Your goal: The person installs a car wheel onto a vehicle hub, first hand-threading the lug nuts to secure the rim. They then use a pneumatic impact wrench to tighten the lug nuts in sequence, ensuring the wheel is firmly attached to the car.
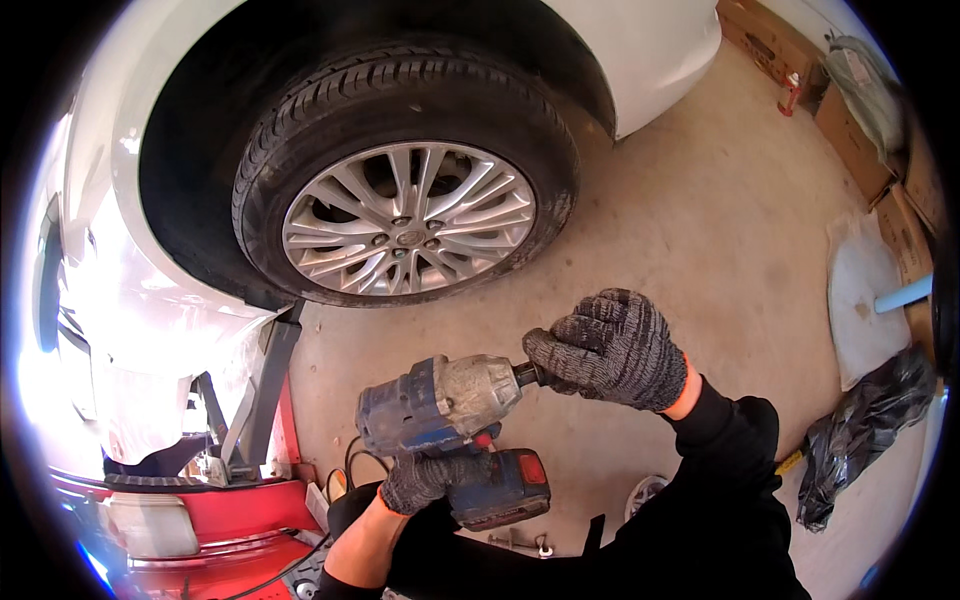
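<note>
A blue and grey cordless impact wrench (440,403) is held sideways in front of me, its nose to the right. My left hand (425,485), in a dark grey knit glove, wraps round its handle, just beside the battery (505,490). At the nose, the gloved fingers of my right hand (615,350) close on a short dark socket (527,374), covering its outer end. Beyond the wrench, a wheel (410,245) with a silver multi-spoke rim sits in the wheel arch of a white car. Lug nuts show round its hub.
A red lift base (220,530) and a dark lift arm (265,390) stand at the left under the car (650,50). Cardboard boxes (775,40), a red can (789,95), a whitish bag (862,290) and a black plastic bag (865,430) line the right.
</note>
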Demonstrator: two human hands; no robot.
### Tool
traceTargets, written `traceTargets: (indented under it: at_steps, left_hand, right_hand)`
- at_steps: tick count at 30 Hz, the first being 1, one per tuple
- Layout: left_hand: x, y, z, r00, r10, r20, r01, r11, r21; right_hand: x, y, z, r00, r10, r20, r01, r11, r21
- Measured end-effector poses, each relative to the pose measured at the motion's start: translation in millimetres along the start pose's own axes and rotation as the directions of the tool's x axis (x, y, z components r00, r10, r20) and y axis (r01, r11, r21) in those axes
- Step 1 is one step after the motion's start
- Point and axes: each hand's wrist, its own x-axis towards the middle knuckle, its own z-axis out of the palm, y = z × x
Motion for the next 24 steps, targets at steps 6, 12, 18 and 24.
traceTargets:
  at_steps: [6,12,18,24]
  left_hand:
    - [2,-17,-4,0.984,0.144,-0.106,-0.129,0.983,0.134]
    - [1,-28,-20,0.991,0.133,-0.027,-0.133,0.991,0.026]
    - [-4,-26,-15,0.991,0.119,-0.066,-0.099,0.964,0.248]
    - [-8,-22,-8,0.981,0.132,-0.145,-0.1,0.972,0.211]
  right_hand:
    - [1,17,3,0.99,0.139,0.021,-0.129,0.838,0.53]
    - [-13,31,10,0.816,0.545,0.195,-0.506,0.509,0.696]
    - [-8,29,29,0.934,0.297,0.2,-0.332,0.509,0.794]
    - [-1,37,22,0.966,0.252,0.064,-0.165,0.408,0.898]
